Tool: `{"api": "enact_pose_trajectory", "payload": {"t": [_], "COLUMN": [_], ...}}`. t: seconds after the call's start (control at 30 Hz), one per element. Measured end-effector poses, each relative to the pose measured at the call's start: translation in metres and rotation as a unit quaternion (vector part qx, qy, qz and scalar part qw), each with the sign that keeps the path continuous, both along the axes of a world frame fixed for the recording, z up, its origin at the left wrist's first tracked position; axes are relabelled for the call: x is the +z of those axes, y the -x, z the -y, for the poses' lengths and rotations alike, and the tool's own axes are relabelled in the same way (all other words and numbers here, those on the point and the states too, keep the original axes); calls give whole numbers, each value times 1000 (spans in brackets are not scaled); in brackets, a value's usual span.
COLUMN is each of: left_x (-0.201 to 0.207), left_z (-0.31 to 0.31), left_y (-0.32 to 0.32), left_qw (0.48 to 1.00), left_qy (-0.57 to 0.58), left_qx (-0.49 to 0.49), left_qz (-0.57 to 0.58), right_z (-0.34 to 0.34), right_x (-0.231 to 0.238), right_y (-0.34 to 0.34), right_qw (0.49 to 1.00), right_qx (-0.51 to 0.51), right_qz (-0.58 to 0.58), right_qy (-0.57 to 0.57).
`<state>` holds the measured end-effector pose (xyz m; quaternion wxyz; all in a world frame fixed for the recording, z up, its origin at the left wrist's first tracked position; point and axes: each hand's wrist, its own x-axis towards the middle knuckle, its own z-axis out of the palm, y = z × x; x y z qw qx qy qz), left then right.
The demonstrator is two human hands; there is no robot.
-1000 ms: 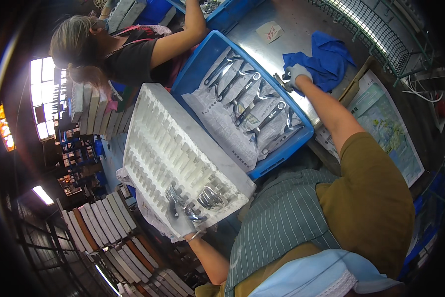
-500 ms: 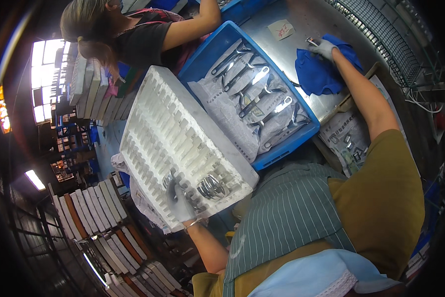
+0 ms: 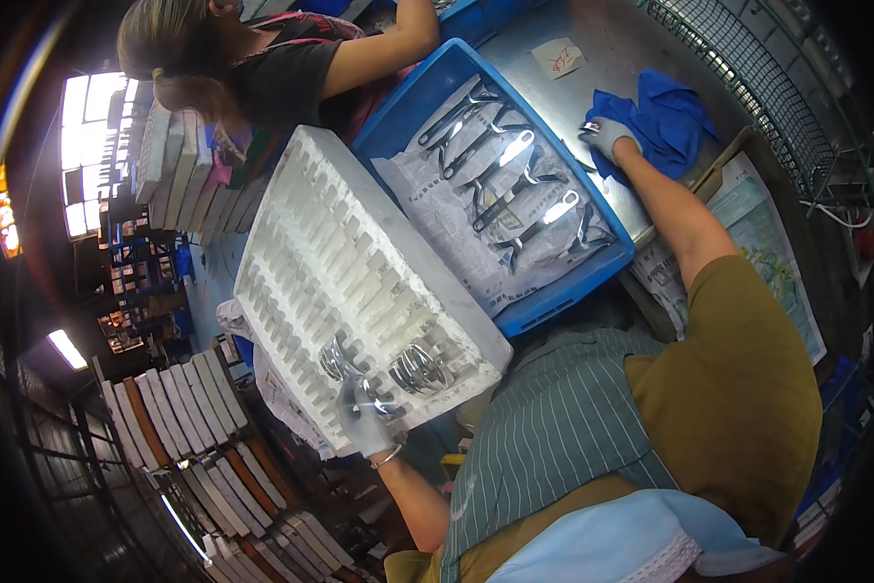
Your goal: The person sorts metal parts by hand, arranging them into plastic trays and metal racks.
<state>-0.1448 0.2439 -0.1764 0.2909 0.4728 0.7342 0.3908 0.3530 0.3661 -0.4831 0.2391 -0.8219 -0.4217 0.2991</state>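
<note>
A white foam tray [image 3: 301,262] with rows of slots lies tilted in front of me. Curved chrome metal parts [image 3: 419,369] stand in slots at its near end, with a smaller group [image 3: 338,358] to their left. My gloved left hand [image 3: 362,420] rests at the tray's near left corner, fingers stretched out beside the chrome pieces and partly hidden among them. Over the metal bench, my gloved right hand [image 3: 612,138] is closed on a small shiny metal part [image 3: 589,126], most of it covered by the fingers. A crumpled blue cloth [image 3: 665,121] lies beside that hand.
A blue crate [image 3: 573,270] behind the tray holds several chrome wrench-like parts [image 3: 516,148] on printed paper. A person [image 3: 291,78] works at the far left. A wire rack [image 3: 738,83] stands at the right. Stacked foam trays [image 3: 179,413] fill the left side.
My right hand has moved left and nearer, off the blue cloth, with the small metal part. My left hand has drawn back from the smaller chrome group toward the tray's near edge.
</note>
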Motion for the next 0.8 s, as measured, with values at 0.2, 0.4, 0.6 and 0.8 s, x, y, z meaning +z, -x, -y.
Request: {"api": "enact_pose_trajectory", "payload": {"t": [0.2,0.4,0.6,0.8], "left_x": [-2,3,6,32], "left_z": [-2,0,-17,-43], "left_y": [8,2,-30,-100], "left_qw": [999,999,989,935], "left_qy": [-27,31,24,37], "left_qx": [5,26,-139,-264], "left_qz": [-31,-27,40,234], "right_z": [-8,0,-18,13], "right_x": [24,19,59,288], "right_y": [39,35,-57,156], "right_qw": [985,967,975,876], "right_qx": [134,126,-40,324], "right_qz": [14,82,-2,-177], "right_qy": [111,208,-219,-310]}}
